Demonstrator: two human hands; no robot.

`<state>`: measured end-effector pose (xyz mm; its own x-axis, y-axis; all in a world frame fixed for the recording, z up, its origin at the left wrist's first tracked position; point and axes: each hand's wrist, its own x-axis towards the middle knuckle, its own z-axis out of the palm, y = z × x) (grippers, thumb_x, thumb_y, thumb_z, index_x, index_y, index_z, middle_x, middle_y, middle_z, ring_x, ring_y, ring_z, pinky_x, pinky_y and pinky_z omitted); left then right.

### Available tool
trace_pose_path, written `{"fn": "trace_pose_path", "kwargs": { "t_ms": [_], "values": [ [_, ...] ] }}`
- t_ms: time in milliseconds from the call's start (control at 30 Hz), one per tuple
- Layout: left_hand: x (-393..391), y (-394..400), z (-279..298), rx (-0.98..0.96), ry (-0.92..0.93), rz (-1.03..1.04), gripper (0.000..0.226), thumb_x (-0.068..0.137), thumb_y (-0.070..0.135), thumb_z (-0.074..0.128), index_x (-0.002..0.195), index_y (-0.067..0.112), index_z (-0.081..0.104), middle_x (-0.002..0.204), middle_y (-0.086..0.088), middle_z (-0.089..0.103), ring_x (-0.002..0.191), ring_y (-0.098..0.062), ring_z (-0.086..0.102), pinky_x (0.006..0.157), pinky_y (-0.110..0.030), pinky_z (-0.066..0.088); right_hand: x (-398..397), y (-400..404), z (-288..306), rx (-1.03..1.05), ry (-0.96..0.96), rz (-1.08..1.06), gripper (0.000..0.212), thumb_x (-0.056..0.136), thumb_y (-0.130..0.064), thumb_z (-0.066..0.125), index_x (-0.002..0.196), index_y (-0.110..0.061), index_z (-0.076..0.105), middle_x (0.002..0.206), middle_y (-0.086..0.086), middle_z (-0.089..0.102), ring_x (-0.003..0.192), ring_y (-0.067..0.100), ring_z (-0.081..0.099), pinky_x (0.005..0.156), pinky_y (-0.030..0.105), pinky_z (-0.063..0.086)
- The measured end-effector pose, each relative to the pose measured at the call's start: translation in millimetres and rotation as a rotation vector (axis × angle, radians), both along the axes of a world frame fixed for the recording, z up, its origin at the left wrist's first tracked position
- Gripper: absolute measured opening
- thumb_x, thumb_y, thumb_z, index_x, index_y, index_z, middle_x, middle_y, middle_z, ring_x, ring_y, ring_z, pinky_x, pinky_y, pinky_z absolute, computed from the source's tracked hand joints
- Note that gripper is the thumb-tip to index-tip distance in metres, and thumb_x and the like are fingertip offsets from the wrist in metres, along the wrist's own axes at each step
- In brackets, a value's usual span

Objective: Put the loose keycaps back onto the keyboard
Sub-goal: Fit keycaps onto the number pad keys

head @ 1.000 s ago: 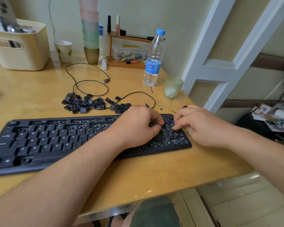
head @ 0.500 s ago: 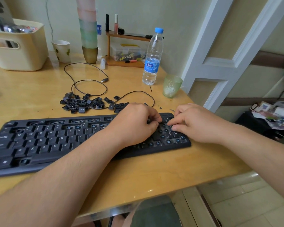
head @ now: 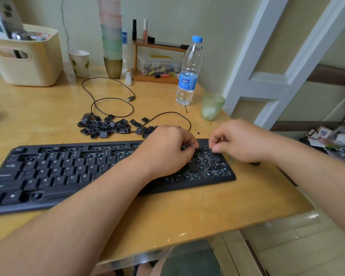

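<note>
Hands: left hand [head: 167, 148] curled, right hand [head: 241, 142] pinching, contents unclear; both over keyboard [head: 54, 172] numpad, centre-right, seating caps; loose keycaps [head: 106, 126] piled behind within reach.

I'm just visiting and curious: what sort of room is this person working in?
Probably a home desk in a bedroom or living space, not a workshop. A wooden desk holds a small shelf with nail polish, a storage basket and a water bottle, beside a white door frame.

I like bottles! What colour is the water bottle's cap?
Blue, seen best in the head view: the water bottle's cap.
</note>
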<state>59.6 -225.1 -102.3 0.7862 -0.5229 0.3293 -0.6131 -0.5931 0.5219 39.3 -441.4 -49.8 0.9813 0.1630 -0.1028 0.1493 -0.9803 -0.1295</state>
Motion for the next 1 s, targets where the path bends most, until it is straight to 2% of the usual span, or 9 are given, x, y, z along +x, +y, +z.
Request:
{"fn": "trace_pose_path", "kwargs": {
  "t_ms": [100,267,400,467,533,633,767,867,1000],
  "values": [
    [1,0,0,0.013,0.000,0.012,0.019,0.097,0.030,0.063,0.110,0.035,0.076,0.092,0.012,0.066,0.095,-0.010,0.055,0.075,-0.023,0.037,5,3,13,0.082,0.037,-0.039,0.008,0.093,-0.028,0.075,0.086,-0.033,0.076,0.085,-0.017,0.071,0.085,0.005,0.064,0.074,0.026,0.049],
    [6,2,-3,0.015,0.031,0.125,0.027,0.094,0.019,0.057,0.106,0.033,0.077,0.088,0.011,0.064,0.093,-0.017,0.059,0.078,-0.027,0.048,17,23,6,0.146,0.228,-0.090,0.010,0.090,-0.027,0.079,0.082,-0.032,0.078,0.085,-0.012,0.076,0.091,0.013,0.070,0.089,0.036,0.057],
    [8,2,-3,0.019,0.040,0.150,0.029,0.093,0.018,0.055,0.105,0.034,0.076,0.091,0.010,0.067,0.082,-0.020,0.053,0.072,-0.026,0.042,25,36,0,0.080,0.334,-0.153,0.017,0.089,-0.028,0.079,0.077,-0.040,0.077,0.096,-0.003,0.076,0.091,0.030,0.068,0.101,0.062,0.053],
    [8,2,-4,0.019,0.046,0.150,0.028,0.093,0.019,0.056,0.105,0.035,0.075,0.094,0.010,0.069,0.080,-0.019,0.051,0.071,-0.026,0.040,25,39,-1,0.067,0.339,-0.170,0.017,0.089,-0.028,0.079,0.075,-0.037,0.077,0.099,-0.001,0.075,0.101,0.038,0.071,0.102,0.065,0.050],
    [9,2,-4,0.012,0.047,0.147,0.028,0.093,0.020,0.056,0.105,0.036,0.075,0.096,0.010,0.070,0.083,-0.019,0.053,0.073,-0.028,0.045,24,40,-1,0.074,0.340,-0.178,0.016,0.090,-0.026,0.079,0.076,-0.033,0.077,0.099,-0.001,0.075,0.109,0.040,0.070,0.102,0.063,0.052],
    [8,2,-5,0.008,0.044,0.139,0.028,0.092,0.021,0.056,0.105,0.037,0.075,0.097,0.010,0.071,0.091,-0.021,0.058,0.081,-0.031,0.051,23,40,-1,0.097,0.335,-0.176,0.013,0.091,-0.021,0.078,0.081,-0.027,0.076,0.098,-0.001,0.074,0.103,0.026,0.070,0.100,0.051,0.056],
    [10,3,-6,0.010,0.041,0.134,0.026,0.093,0.022,0.057,0.105,0.036,0.075,0.097,0.010,0.071,0.084,-0.020,0.054,0.075,-0.028,0.044,21,41,-2,0.117,0.307,-0.170,0.015,0.091,-0.019,0.079,0.079,-0.028,0.075,0.089,-0.006,0.073,0.094,0.014,0.066,0.096,0.038,0.055],
    [11,3,-7,0.005,0.045,0.135,0.026,0.092,0.022,0.057,0.104,0.036,0.075,0.096,0.011,0.071,0.082,-0.021,0.054,0.074,-0.029,0.045,21,41,-2,0.112,0.301,-0.177,0.016,0.090,-0.020,0.080,0.078,-0.029,0.076,0.086,-0.008,0.073,0.091,0.012,0.065,0.094,0.037,0.055],
    [10,2,-7,0.017,0.046,0.131,0.026,0.092,0.023,0.058,0.105,0.037,0.076,0.097,0.012,0.072,0.093,-0.023,0.060,0.083,-0.033,0.053,20,42,1,0.129,0.316,-0.195,0.014,0.090,-0.021,0.080,0.079,-0.030,0.078,0.092,-0.009,0.074,0.094,0.010,0.064,0.094,0.035,0.053]
  ]
}}
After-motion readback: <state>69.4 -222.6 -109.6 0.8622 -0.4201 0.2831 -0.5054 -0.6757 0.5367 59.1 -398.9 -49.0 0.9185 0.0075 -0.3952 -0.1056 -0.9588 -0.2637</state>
